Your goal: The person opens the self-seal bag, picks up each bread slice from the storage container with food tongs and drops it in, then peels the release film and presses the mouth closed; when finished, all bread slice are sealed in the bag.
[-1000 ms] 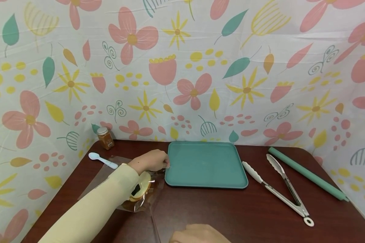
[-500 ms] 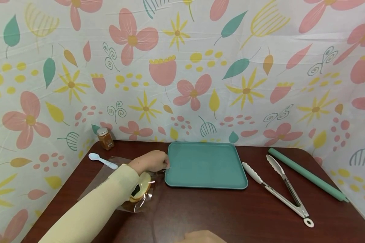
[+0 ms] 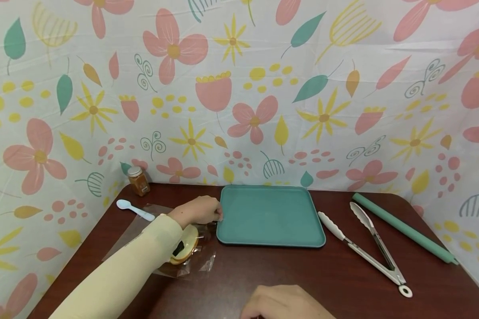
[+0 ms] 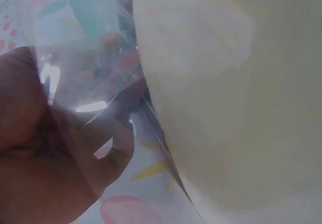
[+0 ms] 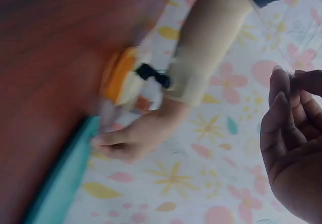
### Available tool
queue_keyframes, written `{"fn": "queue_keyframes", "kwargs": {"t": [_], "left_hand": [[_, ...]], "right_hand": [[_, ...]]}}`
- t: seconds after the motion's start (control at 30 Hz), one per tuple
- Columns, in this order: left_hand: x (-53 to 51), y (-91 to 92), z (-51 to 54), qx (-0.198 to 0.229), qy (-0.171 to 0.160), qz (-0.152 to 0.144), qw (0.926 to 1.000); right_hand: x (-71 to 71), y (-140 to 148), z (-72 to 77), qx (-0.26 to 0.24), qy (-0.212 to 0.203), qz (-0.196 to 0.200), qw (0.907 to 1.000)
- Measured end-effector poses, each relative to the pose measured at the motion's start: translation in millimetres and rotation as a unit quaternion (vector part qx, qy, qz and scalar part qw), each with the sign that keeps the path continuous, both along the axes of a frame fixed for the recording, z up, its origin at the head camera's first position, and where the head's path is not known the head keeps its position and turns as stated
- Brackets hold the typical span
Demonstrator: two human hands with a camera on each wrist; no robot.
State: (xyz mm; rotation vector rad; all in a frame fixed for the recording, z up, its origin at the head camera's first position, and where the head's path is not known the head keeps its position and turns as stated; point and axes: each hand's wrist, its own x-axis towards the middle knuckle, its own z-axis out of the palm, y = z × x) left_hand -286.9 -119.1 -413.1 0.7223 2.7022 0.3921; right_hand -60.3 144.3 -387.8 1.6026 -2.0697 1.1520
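So on my feeds the flowery cloth is the biggest thing, hung around the dark table. Next size down, the teal tray lies flat on the far middle part. Left of it is the clear film, spread partly under the left sleeve. Over on the right there's a long green tube, and the tongs lie spread between it and the tray.

Now the hands. The left hand has a thumb-and-finger grip on the film, right by the tray's left edge. The right hand is at the near side, fingertips pinched together on a faint clear edge; can't tell if it's the same sheet. The layered round food sits among the film, just below the left hand. I'd call this step opening or drawing out the film, and the next move wants a steady left pinch and a gentle right pull.

Smallest: white spoon, then the jar.
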Motion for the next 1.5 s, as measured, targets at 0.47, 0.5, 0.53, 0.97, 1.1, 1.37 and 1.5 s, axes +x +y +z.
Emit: {"fn": "queue_keyframes", "kwargs": {"t": [0.47,0.5,0.53,0.97,1.1,1.37,1.5], "left_hand": [[0.3,-9.4,0.5,-0.010,-0.014,-0.024,0.9996],[0.4,-10.3,0.4,-0.009,-0.015,-0.024,0.9996],[0.4,-11.1,0.3,-0.008,-0.015,-0.024,0.9996],[2.3,-16.3,0.2,-0.001,-0.035,-0.013,0.9993],[3.0,-18.5,0.8,0.005,-0.040,-0.013,0.9991],[3.5,-28.9,5.5,0.012,-0.043,-0.009,0.9990],[1.3,-35.1,5.5,0.003,-0.038,-0.007,0.9992]], "right_hand": [[-38.5,62.0,-34.5,0.130,-0.131,-0.224,0.9570],[-41.5,66.2,-36.5,0.143,-0.136,-0.245,0.9493],[-44.7,70.2,-38.4,0.157,-0.143,-0.266,0.9405],[-73.4,99.1,-51.3,0.339,-0.233,-0.414,0.8121],[-73.8,101.2,-50.4,0.370,-0.213,-0.425,0.7981],[-66.8,93.4,-32.5,0.409,-0.143,-0.446,0.7833],[-62.4,71.0,-20.2,0.360,-0.130,-0.443,0.8106]]}}
